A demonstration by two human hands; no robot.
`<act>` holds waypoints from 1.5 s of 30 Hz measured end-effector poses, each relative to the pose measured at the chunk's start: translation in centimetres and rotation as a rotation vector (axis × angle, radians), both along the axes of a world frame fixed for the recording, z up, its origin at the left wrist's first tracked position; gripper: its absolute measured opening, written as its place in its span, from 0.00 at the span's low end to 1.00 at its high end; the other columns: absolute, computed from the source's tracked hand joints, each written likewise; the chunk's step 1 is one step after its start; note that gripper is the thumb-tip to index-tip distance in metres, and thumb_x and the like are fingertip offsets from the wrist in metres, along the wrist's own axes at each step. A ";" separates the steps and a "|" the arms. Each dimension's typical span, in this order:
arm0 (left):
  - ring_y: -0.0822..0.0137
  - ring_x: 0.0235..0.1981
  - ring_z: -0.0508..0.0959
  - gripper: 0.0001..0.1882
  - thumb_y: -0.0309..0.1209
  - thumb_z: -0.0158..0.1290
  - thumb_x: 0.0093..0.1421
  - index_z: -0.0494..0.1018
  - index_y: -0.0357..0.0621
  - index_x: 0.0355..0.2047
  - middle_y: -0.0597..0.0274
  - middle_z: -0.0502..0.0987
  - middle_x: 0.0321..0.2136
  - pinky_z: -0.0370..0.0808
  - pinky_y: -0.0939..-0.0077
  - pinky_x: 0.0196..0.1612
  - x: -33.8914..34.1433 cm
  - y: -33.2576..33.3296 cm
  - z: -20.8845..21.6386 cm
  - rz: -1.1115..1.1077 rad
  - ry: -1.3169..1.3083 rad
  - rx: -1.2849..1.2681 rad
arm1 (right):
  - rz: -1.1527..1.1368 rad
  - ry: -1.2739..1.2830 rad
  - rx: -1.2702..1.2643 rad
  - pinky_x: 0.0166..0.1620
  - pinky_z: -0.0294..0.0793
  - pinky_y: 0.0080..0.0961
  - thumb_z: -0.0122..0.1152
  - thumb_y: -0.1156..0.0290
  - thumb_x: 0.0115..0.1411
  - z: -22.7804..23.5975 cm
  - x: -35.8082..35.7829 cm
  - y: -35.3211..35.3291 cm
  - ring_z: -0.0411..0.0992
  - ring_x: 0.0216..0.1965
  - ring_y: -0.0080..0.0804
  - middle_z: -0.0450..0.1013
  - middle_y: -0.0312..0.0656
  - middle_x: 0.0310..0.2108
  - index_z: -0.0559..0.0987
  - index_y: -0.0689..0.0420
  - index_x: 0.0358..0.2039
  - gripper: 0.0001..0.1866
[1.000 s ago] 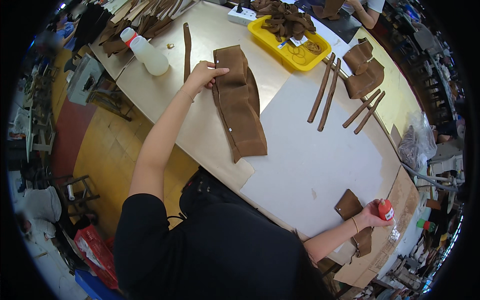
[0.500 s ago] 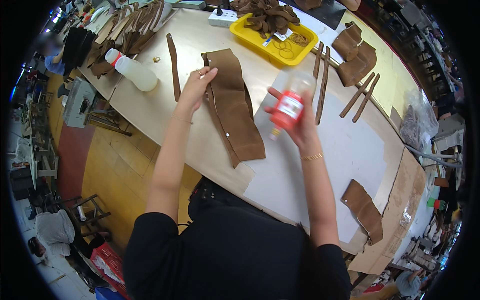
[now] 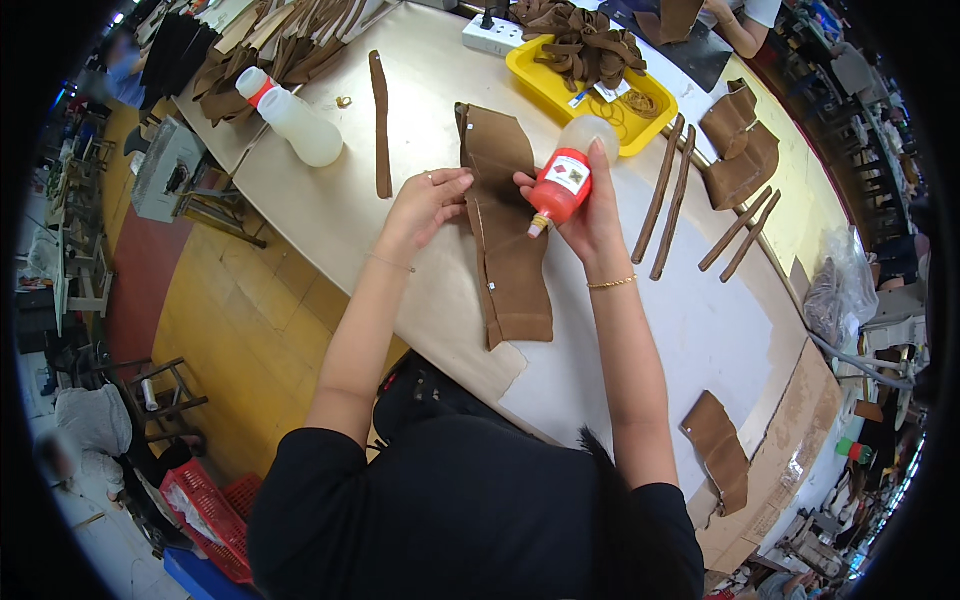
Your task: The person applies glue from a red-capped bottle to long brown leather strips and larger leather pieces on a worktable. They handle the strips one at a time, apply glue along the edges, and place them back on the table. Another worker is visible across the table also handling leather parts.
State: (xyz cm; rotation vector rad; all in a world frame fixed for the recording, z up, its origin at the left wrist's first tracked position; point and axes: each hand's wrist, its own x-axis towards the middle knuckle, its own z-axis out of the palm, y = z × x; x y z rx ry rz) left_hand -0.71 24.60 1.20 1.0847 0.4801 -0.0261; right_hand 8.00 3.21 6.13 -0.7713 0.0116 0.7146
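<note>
we find the brown panel [image 3: 517,270] on the worktable [image 3: 440,80], at the centre of the frame. the left hand [image 3: 426,208] is at the panel's left edge; we cannot tell whether it pinches the material. the right hand [image 3: 592,228] grips a red squeeze bottle [image 3: 566,183], nozzle [image 3: 540,223] tilted down over the panel. we note a yellow tray [image 3: 537,83], upper right.

A workshop: brown strips [image 3: 659,190] lie on the counter [image 3: 430,80] right of the right grip [image 3: 592,225], a piled yellow tray [image 3: 546,90] beyond.
</note>
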 end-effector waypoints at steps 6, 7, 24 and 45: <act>0.77 0.36 0.73 0.16 0.21 0.53 0.59 0.73 0.35 0.48 0.65 0.75 0.36 0.72 0.81 0.40 -2.1 3.9 -2.8 0.099 0.052 0.444 | -0.086 0.079 0.021 0.29 0.83 0.40 0.52 0.37 0.58 1.9 0.2 -4.5 0.78 0.28 0.51 0.75 0.48 0.27 0.69 0.60 0.42 0.34; 0.78 0.36 0.72 0.16 0.20 0.52 0.59 0.73 0.35 0.48 0.66 0.74 0.35 0.71 0.82 0.39 -2.5 4.5 -2.6 0.109 0.052 0.507 | -0.067 0.091 0.074 0.29 0.83 0.40 0.52 0.37 0.58 2.7 0.3 -5.6 0.78 0.27 0.51 0.75 0.47 0.27 0.71 0.61 0.40 0.34; 0.68 0.39 0.74 0.35 0.54 0.29 0.69 0.76 0.34 0.39 0.55 0.78 0.37 0.69 0.73 0.47 -5.8 -6.9 10.0 -0.405 -0.220 0.563 | 0.153 0.081 0.331 0.33 0.83 0.47 0.44 0.33 0.59 6.9 -2.6 -8.1 0.78 0.34 0.58 0.75 0.61 0.31 0.73 0.70 0.41 0.42; 0.63 0.56 0.71 0.34 0.30 0.55 0.59 0.54 0.37 0.63 0.55 0.68 0.55 0.69 0.65 0.58 -0.5 -8.9 9.0 -0.551 -0.258 -0.423 | 0.152 0.046 0.163 0.35 0.83 0.41 0.41 0.34 0.61 5.4 -6.9 -12.8 0.77 0.38 0.57 0.76 0.54 0.35 0.72 0.66 0.45 0.41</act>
